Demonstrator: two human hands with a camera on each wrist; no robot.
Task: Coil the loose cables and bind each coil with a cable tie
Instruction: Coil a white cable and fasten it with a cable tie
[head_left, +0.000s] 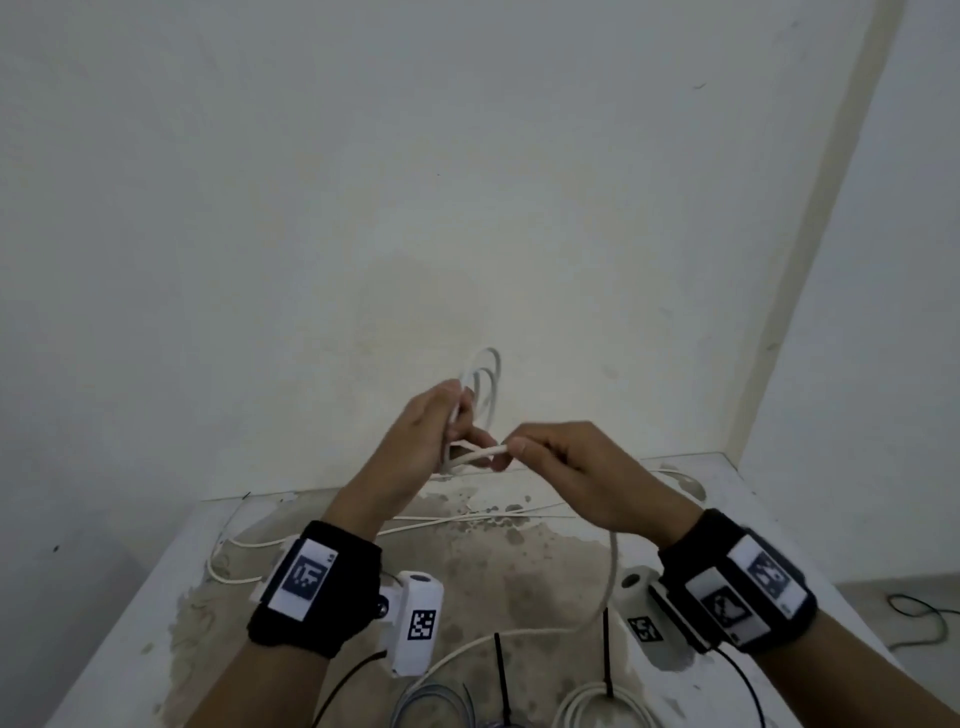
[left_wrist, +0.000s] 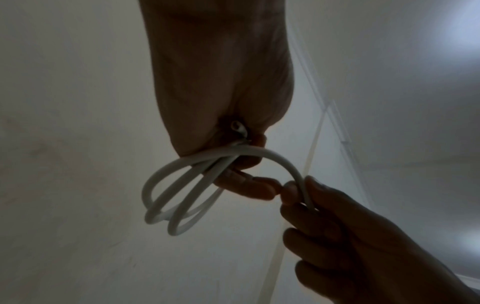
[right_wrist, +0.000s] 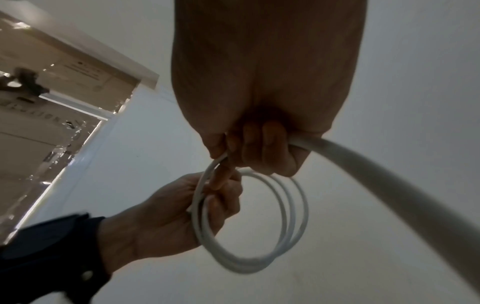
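My left hand (head_left: 431, 431) is raised above the table and grips a small coil of white cable (head_left: 485, 384), its loops standing up past the fingers. In the right wrist view the coil (right_wrist: 285, 236) shows as about three round loops. My right hand (head_left: 550, 452) is just to the right and pinches the free strand of the same cable (head_left: 610, 571), which hangs down to the table. The left wrist view has the cable (left_wrist: 275, 156) arching from the left fist to the right hand (left_wrist: 337, 236). Two black cable ties (head_left: 501, 670) lie near the front edge.
The stained white table (head_left: 519, 571) sits in a wall corner. More loose white cable (head_left: 228, 566) trails across its back and left. A bound white coil (head_left: 602, 706) and a grey coil (head_left: 431, 706) lie at the front edge. A dark cable (head_left: 919, 618) lies on the floor, right.
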